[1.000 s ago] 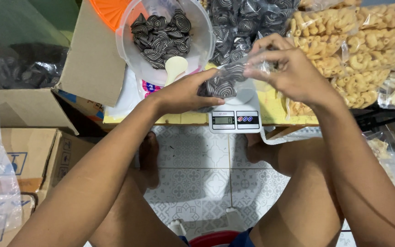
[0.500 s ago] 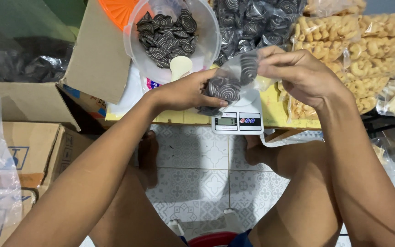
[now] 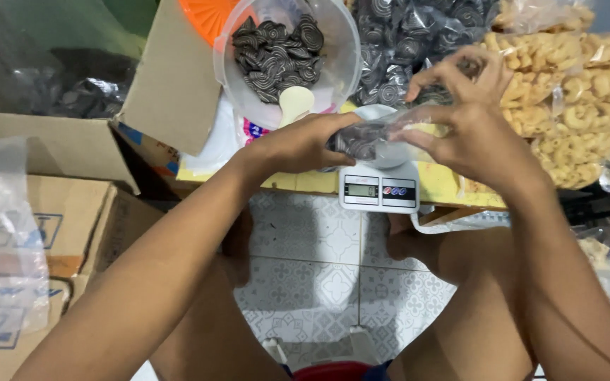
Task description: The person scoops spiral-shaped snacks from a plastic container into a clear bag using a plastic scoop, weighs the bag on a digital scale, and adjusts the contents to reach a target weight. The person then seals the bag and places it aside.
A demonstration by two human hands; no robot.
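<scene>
My left hand (image 3: pixel 298 147) grips the bottom of a small clear plastic bag of black-and-white swirl snacks (image 3: pixel 361 140). My right hand (image 3: pixel 464 123) pinches the bag's open top end, stretching it sideways. The bag hangs just above a white digital kitchen scale (image 3: pixel 379 189) on the low yellow table (image 3: pixel 298 182). Behind it stands a clear round bowl (image 3: pixel 337 53) with more swirl snacks and a pale plastic scoop (image 3: pixel 295 104).
Sealed bags of swirl snacks (image 3: pixel 404 42) and yellow macaroni crackers (image 3: pixel 580 92) are piled at the back right. Cardboard boxes (image 3: pixel 58 212) and clear plastic sheeting (image 3: pixel 1 240) stand at the left. My bare knees and feet rest on patterned floor tiles (image 3: pixel 312 275).
The bag has been turned from upright to lying sideways between my hands, and my right hand has shifted right, pulling the top out. The camera view drifted a little.
</scene>
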